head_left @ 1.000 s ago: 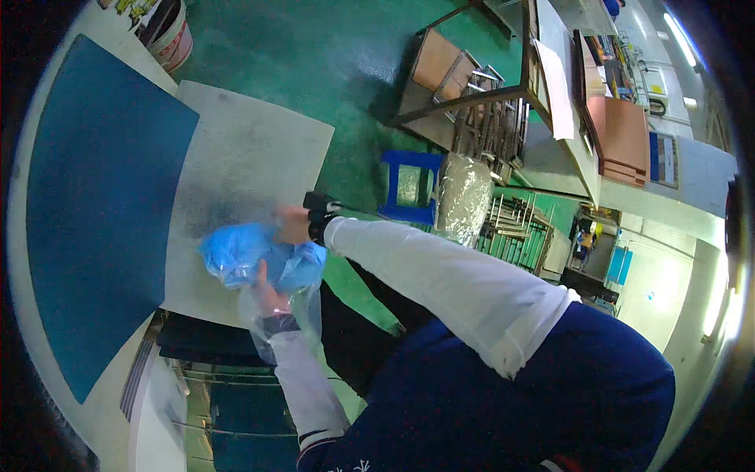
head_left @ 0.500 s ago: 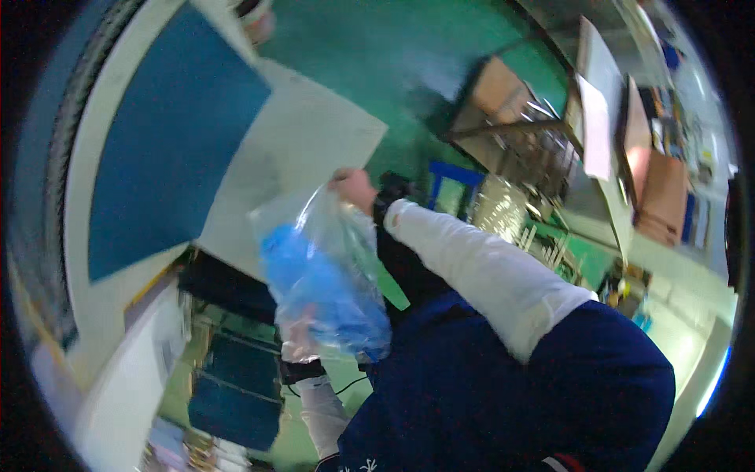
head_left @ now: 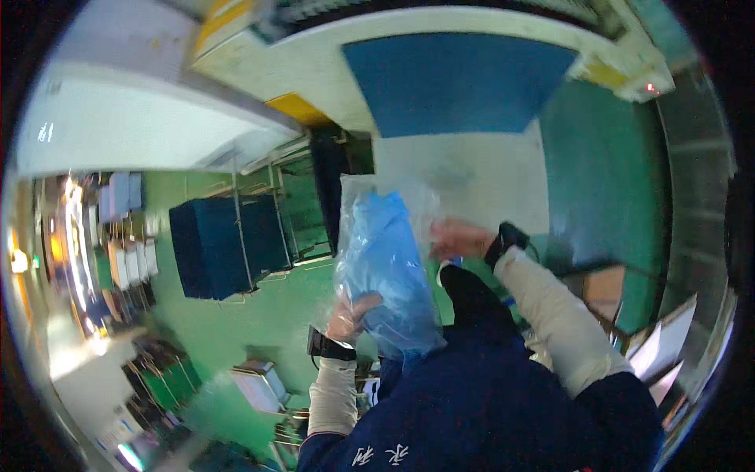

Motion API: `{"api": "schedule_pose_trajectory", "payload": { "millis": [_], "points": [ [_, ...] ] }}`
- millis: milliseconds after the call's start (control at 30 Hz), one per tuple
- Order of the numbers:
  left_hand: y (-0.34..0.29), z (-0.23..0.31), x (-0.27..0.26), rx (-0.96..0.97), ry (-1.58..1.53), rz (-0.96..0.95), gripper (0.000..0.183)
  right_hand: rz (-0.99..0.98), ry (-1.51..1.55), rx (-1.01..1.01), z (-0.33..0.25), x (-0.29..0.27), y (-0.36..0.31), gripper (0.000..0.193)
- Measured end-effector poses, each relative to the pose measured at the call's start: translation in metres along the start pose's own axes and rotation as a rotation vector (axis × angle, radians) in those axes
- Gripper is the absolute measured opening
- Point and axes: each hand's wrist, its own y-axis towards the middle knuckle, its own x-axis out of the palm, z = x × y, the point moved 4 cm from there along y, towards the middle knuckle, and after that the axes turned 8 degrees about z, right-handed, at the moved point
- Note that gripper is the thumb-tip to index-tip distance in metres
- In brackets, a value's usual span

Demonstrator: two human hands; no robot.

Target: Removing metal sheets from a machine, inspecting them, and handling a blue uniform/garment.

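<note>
My left hand [head_left: 354, 316] is closed on a clear plastic bag [head_left: 358, 189], its thumb lying over the front. Inside the bag is a soft, bright blue bundle [head_left: 389, 252]; its exact kind is hidden by folds and glare. The bag hangs in front of my body, tilted slightly. Just right of its upper part is my right hand [head_left: 462, 238], somewhat blurred, fingers apart and pointing toward the bag's edge. Nothing shows in that hand. Both wrists carry black bands.
Ahead is a pale machine table [head_left: 487, 173] with a blue sheet [head_left: 464, 86] at its far side. Dark blue stacks [head_left: 208, 248] stand in a rack to the left. A white panel [head_left: 141, 130] is at upper left. Cardboard and shelving [head_left: 605, 287] stand at right.
My view has swung rightward, bringing the table straight ahead. My right hand has come away from the bag's top corner, while my left hand keeps its hold on the bag.
</note>
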Motion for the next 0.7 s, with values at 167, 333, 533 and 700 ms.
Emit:
{"api": "schedule_pose_trajectory", "payload": {
  "millis": [167, 333, 533, 700],
  "points": [
    [0.001, 0.012, -0.046, 0.358, 0.296, 0.047, 0.052, -0.264, -0.102, 0.181, 0.062, 0.059, 0.091, 0.036],
    [-0.011, 0.079, -0.093, 0.059, 0.279, 0.175, 0.045, -0.124, -0.228, 0.081, -0.030, 0.187, 0.117, 0.030],
    [0.025, 0.043, -0.181, 0.352, -0.042, -0.009, 0.037, -0.129, -0.535, -0.401, -0.095, 0.243, 0.271, 0.025],
    [0.021, 0.051, -0.223, 0.001, -0.664, 0.207, 0.045, 0.291, -0.262, -0.115, -0.165, 0.278, 0.389, 0.022]
  ]
}}
